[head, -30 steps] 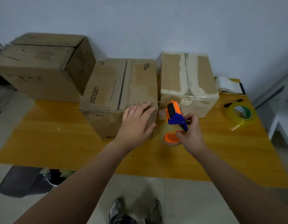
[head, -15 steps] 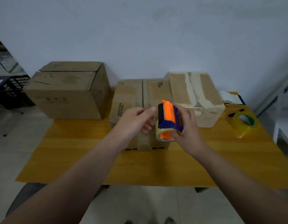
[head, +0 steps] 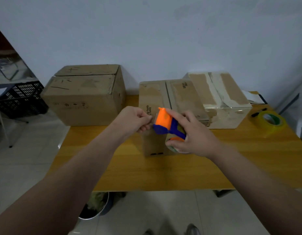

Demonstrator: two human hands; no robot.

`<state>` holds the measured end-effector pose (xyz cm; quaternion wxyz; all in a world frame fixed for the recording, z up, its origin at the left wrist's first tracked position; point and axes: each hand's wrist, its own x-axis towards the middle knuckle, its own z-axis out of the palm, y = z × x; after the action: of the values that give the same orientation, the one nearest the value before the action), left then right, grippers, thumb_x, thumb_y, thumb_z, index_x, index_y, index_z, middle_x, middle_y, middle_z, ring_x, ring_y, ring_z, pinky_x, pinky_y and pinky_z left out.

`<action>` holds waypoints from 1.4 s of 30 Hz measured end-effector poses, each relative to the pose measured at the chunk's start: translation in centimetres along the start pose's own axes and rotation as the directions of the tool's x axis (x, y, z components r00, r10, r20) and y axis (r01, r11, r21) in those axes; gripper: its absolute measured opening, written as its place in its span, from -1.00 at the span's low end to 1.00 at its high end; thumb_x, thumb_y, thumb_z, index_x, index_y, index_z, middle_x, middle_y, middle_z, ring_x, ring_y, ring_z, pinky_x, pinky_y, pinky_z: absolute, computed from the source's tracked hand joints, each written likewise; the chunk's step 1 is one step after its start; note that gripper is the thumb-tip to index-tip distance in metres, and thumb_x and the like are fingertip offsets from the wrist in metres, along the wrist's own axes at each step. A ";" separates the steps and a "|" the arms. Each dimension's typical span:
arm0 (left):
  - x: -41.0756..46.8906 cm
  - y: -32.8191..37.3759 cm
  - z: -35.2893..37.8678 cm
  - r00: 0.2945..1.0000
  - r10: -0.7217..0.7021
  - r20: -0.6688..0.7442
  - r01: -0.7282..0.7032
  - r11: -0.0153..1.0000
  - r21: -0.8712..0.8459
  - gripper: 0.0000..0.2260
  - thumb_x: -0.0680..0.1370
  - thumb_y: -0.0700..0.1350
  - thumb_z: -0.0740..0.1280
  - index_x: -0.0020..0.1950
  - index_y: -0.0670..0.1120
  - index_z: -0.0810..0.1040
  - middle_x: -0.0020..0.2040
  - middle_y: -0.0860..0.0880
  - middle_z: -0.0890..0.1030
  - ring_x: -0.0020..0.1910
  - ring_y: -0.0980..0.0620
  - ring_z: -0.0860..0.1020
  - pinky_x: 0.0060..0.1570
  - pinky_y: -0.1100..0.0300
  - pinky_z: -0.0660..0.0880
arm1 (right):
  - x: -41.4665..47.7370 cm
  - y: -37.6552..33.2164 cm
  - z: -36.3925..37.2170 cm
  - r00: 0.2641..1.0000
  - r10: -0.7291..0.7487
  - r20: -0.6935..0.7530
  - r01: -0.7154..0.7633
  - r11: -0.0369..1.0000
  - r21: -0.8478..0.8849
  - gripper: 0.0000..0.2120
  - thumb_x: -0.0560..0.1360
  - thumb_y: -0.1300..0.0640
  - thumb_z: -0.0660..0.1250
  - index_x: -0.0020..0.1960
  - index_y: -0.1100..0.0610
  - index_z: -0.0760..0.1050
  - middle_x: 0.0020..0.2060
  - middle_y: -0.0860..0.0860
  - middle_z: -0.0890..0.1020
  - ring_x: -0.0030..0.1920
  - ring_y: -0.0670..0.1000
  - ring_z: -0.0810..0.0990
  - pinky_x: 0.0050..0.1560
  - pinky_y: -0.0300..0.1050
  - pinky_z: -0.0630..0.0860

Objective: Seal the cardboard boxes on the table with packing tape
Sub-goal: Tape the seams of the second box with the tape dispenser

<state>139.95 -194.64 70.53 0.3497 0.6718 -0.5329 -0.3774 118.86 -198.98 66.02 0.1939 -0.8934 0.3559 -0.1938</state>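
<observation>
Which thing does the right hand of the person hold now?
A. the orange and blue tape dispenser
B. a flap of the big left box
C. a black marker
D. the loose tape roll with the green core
A: the right hand grips the orange and blue tape dispenser, the left hand pinches the tape end at its mouth, and the loose tape roll lies apart on the table.

Packing/storage rm: cardboard boxes (head: 84, 99), tape roll (head: 272, 129), plastic crate (head: 19, 99)
</observation>
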 end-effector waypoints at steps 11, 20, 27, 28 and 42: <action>0.8 -6.9 -3.0 0.960 -0.133 -0.246 0.143 0.989 0.021 -0.77 0.58 0.01 0.27 -0.20 -0.09 0.54 -0.25 -0.05 0.55 -0.30 0.01 0.47 -0.27 0.11 0.44 | 2.1 -0.3 -2.1 0.992 -0.040 0.121 0.111 0.740 -0.664 -0.27 0.50 -0.29 0.17 0.50 -0.25 -0.19 0.30 0.04 0.34 0.15 0.09 0.43 -0.01 -0.09 0.33; 1.5 -9.3 -0.8 0.915 -0.144 -0.376 0.155 0.988 -0.003 -0.71 0.51 0.10 0.34 -0.20 -0.11 0.47 -0.27 -0.03 0.49 -0.26 0.02 0.46 -0.18 0.04 0.43 | 5.9 -3.0 -2.8 0.969 -0.010 0.246 0.205 0.585 -0.784 -0.32 0.51 -0.23 0.21 0.51 -0.22 -0.06 0.26 0.05 0.39 0.18 0.13 0.43 0.08 0.00 0.36; 2.1 -10.8 -0.8 0.903 -0.166 -0.396 0.162 0.986 -0.044 -0.73 0.51 0.09 0.35 -0.20 -0.09 0.48 -0.24 -0.01 0.51 -0.24 0.06 0.47 -0.21 0.11 0.43 | 7.2 -3.5 -2.3 0.956 0.032 0.290 0.205 0.636 -0.744 -0.34 0.50 -0.22 0.25 0.49 -0.23 0.01 0.25 0.04 0.41 0.19 0.11 0.42 0.08 -0.01 0.33; 2.2 -11.0 -0.8 0.901 -0.169 -0.399 0.166 0.985 -0.043 -0.74 0.51 0.10 0.36 -0.20 -0.08 0.48 -0.23 0.00 0.52 -0.22 0.06 0.48 -0.17 0.08 0.44 | 7.2 -3.5 -2.3 0.955 0.034 0.294 0.205 0.641 -0.740 -0.34 0.50 -0.22 0.25 0.49 -0.23 0.02 0.25 0.03 0.41 0.19 0.11 0.42 0.08 -0.01 0.32; 4.2 -11.2 2.5 0.890 -0.413 -0.195 0.396 0.910 -0.122 -0.47 0.51 0.17 0.30 0.30 -0.19 0.43 0.17 -0.16 0.53 0.14 -0.13 0.48 0.05 0.03 0.46 | 7.8 -3.0 -2.4 0.935 0.087 0.344 0.191 0.695 -0.693 -0.33 0.50 -0.19 0.27 0.49 -0.25 0.01 0.29 0.04 0.38 0.22 0.11 0.40 0.14 0.01 0.31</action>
<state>143.41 -196.84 59.00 0.3456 0.7907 -0.3248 -0.3870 124.63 -203.03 71.10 -0.1150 -0.9273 0.3365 0.1172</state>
